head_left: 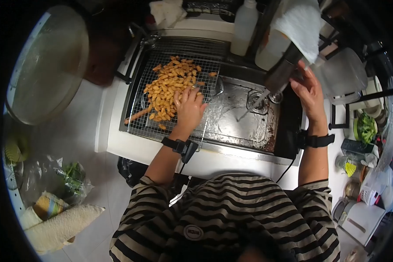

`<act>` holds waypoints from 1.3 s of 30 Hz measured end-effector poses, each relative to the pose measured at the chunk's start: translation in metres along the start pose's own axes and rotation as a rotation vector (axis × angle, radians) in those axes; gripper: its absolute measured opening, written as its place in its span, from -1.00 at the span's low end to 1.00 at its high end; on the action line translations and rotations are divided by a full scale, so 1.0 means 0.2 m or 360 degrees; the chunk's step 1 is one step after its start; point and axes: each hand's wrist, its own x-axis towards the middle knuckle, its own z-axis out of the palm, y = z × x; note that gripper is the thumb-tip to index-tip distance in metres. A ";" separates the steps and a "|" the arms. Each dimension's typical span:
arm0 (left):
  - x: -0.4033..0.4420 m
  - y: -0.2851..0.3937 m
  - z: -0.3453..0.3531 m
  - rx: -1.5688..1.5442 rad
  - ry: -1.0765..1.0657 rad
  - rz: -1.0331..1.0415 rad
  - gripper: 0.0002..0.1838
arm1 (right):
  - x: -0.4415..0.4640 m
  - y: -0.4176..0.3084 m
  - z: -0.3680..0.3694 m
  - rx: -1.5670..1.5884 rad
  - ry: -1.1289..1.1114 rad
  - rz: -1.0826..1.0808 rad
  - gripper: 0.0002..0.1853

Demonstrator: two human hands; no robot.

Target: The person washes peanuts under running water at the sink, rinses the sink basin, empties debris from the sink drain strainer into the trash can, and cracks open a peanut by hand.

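Observation:
A heap of small yellow-brown knobbly pieces (168,85) lies on a wire rack (137,98) over the left side of the sink (231,131). Resting on the heap's right edge is my left hand (190,109), palm down with its fingers spread. I cannot make out the exact kind of the pieces. My right hand (309,94) is raised beside a dark tap (280,74), its fingers slightly bent and apart and nothing seen in them. Whether it touches the tap is unclear. A thin stream of water (253,106) runs from the tap into the sink near the drain (257,101).
Behind the sink stand a pale bottle (244,28) and a white cloth (299,28). A clear plastic container (343,72) is beyond my right hand. Green leaves (366,127) and kitchen items line the right counter. A large round lid (52,65) is at the left.

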 end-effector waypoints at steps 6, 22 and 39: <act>0.03 0.08 -0.04 -0.0101 0.0013 -0.0087 -0.60 | 0.17 -0.01 -0.06 0.0014 -0.0435 0.0068 -0.39; -0.09 0.30 -0.16 -0.0834 -0.0011 0.0021 -0.81 | 0.49 0.00 0.07 0.0109 -0.1326 0.0163 -0.40; -0.34 0.40 0.04 -0.1062 -0.0221 0.0013 -0.88 | 0.40 0.61 0.33 -0.1230 -0.0640 -0.0642 -0.53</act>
